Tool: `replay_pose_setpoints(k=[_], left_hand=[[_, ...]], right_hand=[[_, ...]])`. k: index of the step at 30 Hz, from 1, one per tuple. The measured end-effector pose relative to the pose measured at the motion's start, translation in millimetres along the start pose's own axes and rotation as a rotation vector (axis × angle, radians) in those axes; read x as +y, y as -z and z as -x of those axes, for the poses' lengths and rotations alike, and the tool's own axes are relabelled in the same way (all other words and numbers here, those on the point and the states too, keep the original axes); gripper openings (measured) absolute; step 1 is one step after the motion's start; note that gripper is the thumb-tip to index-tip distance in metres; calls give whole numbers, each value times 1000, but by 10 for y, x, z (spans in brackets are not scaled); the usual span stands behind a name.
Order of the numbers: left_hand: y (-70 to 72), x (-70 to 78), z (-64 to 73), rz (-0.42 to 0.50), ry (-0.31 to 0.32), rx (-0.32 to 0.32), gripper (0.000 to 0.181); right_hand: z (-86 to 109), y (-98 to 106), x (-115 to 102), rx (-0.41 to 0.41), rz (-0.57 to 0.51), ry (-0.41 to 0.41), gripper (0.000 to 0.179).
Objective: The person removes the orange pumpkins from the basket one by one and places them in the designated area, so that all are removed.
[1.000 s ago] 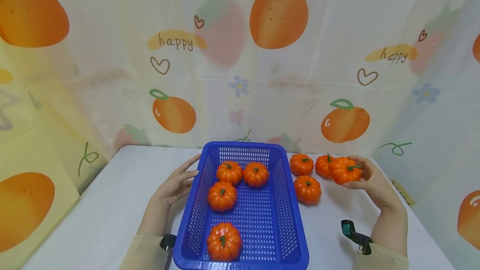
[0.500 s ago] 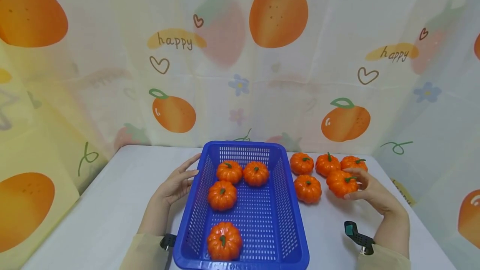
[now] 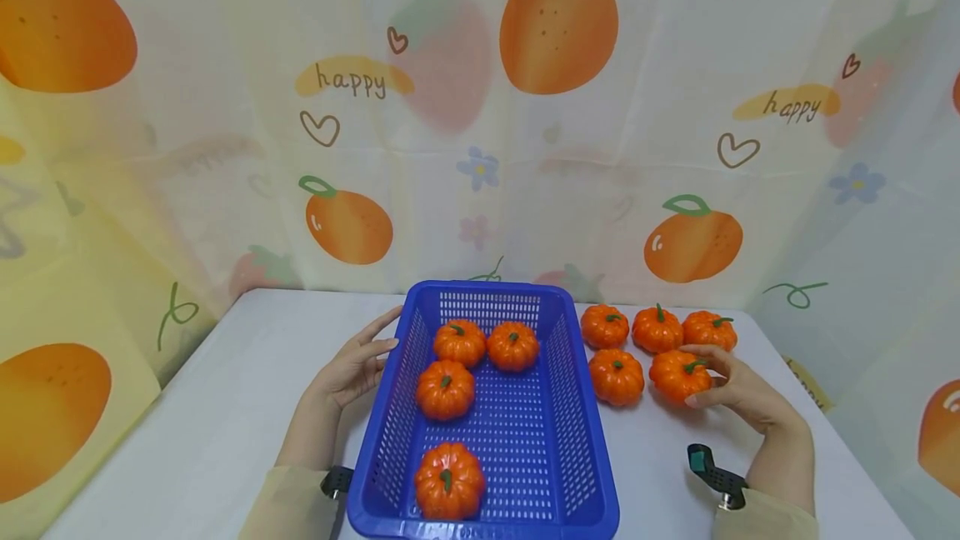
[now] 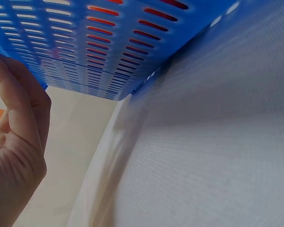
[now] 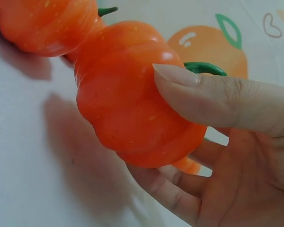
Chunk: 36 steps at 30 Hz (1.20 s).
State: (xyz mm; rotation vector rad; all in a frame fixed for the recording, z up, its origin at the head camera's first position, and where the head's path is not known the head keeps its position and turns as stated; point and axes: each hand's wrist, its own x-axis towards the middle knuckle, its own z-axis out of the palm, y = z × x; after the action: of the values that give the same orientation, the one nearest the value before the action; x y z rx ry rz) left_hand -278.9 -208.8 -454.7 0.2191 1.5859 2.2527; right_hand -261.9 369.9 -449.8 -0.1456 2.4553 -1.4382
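Note:
In the head view, my right hand (image 3: pixel 738 394) grips a small orange toy pumpkin (image 3: pixel 672 377) with a green stem, low over the table's right side. The right wrist view shows the thumb (image 5: pixel 189 85) on the near side of this pumpkin (image 5: pixel 132 94) and fingers curled beneath it; a shadow lies below. My left hand (image 3: pixel 352 369) rests beside the blue plastic basket (image 3: pixel 517 432), its extended fingers touching the left rim. Inside the basket sit several similar pumpkins (image 3: pixel 446 391), mostly along its left side. The left wrist view shows the slotted basket wall (image 4: pixel 99 42) over the fingers.
Right of the basket, more pumpkins stand on the white table (image 3: pixel 225 407): one (image 3: pixel 617 377) beside the held one, and a back row with a left (image 3: pixel 604 327), a middle (image 3: pixel 657 329) and a right (image 3: pixel 709 329) one. A fruit-print curtain (image 3: pixel 450 215) hangs behind.
My right hand has brought the pumpkin toward me and slightly left, lower over the table. The back-row pumpkin behind it has come into view. My left hand and the basket have stayed put.

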Motion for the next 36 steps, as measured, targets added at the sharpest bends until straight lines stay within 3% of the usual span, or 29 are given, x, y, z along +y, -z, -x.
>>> replay_pose_setpoints(k=[8, 21, 36], left_hand=[[-8, -11, -8, 0, 0, 2, 64], [16, -19, -10, -3, -4, 6, 64], [11, -5, -4, 5, 5, 10, 64]], right_hand=[[-43, -27, 78, -24, 6, -5, 85], [-73, -62, 58, -28, -7, -79, 86], [-64, -35, 86, -34, 2, -79, 88]])
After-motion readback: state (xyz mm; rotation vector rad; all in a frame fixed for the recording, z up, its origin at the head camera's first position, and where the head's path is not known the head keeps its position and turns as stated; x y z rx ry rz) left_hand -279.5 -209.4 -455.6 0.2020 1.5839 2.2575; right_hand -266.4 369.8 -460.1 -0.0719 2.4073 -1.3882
